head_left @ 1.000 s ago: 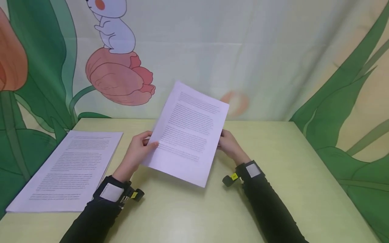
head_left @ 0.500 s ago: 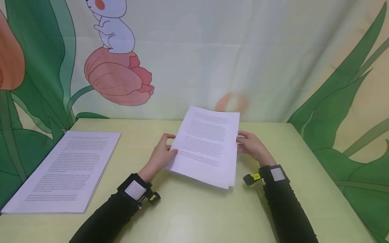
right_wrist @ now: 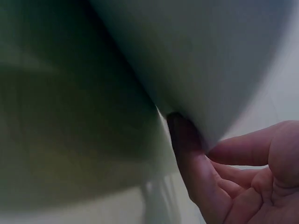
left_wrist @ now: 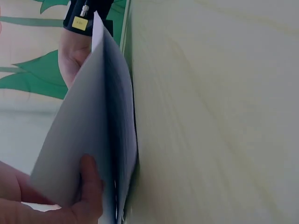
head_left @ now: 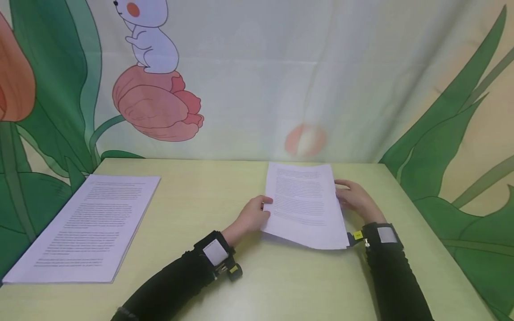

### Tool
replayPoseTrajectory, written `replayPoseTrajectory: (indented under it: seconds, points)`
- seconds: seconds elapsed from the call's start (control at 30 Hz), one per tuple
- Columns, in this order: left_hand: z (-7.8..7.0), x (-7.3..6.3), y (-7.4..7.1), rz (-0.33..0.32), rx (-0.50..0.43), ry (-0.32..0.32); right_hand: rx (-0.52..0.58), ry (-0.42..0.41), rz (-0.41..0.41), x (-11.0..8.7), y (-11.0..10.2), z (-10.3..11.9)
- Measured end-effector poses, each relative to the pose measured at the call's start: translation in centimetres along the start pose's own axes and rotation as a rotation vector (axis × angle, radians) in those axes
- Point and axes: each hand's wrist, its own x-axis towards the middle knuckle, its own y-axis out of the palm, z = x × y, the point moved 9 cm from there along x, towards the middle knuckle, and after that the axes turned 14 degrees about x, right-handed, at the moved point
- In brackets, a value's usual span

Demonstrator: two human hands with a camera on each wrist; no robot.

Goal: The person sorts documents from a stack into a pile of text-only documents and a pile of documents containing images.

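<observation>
A printed sheet of paper (head_left: 299, 200) is held right of the table's middle, its near edge bowed up. My left hand (head_left: 253, 213) pinches its left edge. At the right edge my right hand (head_left: 356, 199) holds it between thumb and fingers. In the left wrist view, the sheet (left_wrist: 74, 121) arches away from further paper (left_wrist: 122, 116) that lies low along the table; how many sheets there are I cannot tell. The right wrist view shows the right thumb (right_wrist: 187, 140) against the paper's edge (right_wrist: 196, 70), with the index finger (right_wrist: 247, 148) across from it.
A stack of printed paper (head_left: 86, 227) lies at the left of the pale wooden table (head_left: 188, 191). Behind the table hangs a curtain (head_left: 241, 89) with painted flowers and a rabbit. Both wrists wear black camera bands.
Both hands have carried the paper to the right and lowered it from a raised, tilted pose to near the tabletop. The stack at left stays put.
</observation>
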Motion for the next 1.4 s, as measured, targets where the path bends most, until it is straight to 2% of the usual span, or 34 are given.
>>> replayPoseTrajectory:
  seconds: [0.13, 0.23, 0.33, 0.47, 0.57, 0.7, 0.8, 0.93, 1.03, 1.17, 1.4]
  points:
    - [-1.0, -0.4, 1.5, 0.111, 0.016, 0.065, -0.004, -0.017, 0.079, -0.3, -0.3, -0.6]
    - [-1.7, -0.7, 2.2, 0.154, 0.049, 0.106, 0.002, -0.053, 0.147, -0.8, -0.6, -0.8]
    - [-2.2, -0.8, 2.7, 0.182, 0.139, 0.144, -0.056, -0.093, 0.192, -1.7, -0.9, -0.7]
    - [-2.6, -1.3, 2.6, 0.148, 0.353, 0.178, -0.172, -0.147, 0.237, -2.7, -1.0, -0.7]
    - [-2.5, -1.8, 2.1, 0.095, 0.46, 0.143, -0.214, -0.172, 0.259, -3.1, -0.9, -0.5]
    - [-2.5, -2.4, 1.9, 0.08, 0.45, 0.106, -0.239, -0.192, 0.279, -3.7, -0.5, 0.1]
    - [-2.8, -2.6, 2.2, 0.093, 0.437, 0.127, -0.313, -0.204, 0.27, -4.2, 0.0, 0.6]
    - [-3.2, -2.7, 2.6, 0.107, 0.488, 0.157, -0.441, -0.205, 0.231, -4.5, 1.1, 0.9]
    - [-3.3, -2.7, 2.7, 0.105, 0.522, 0.171, -0.545, -0.253, 0.224, -4.6, 2.7, 1.4]
    - [-3.4, -2.8, 2.8, 0.101, 0.518, 0.17, -0.644, -0.339, 0.241, -5.1, 5.4, 2.2]
    - [-3.2, -2.7, 3.1, 0.11, 0.538, 0.166, -0.748, -0.382, 0.243, -6.2, 8.7, 2.5]
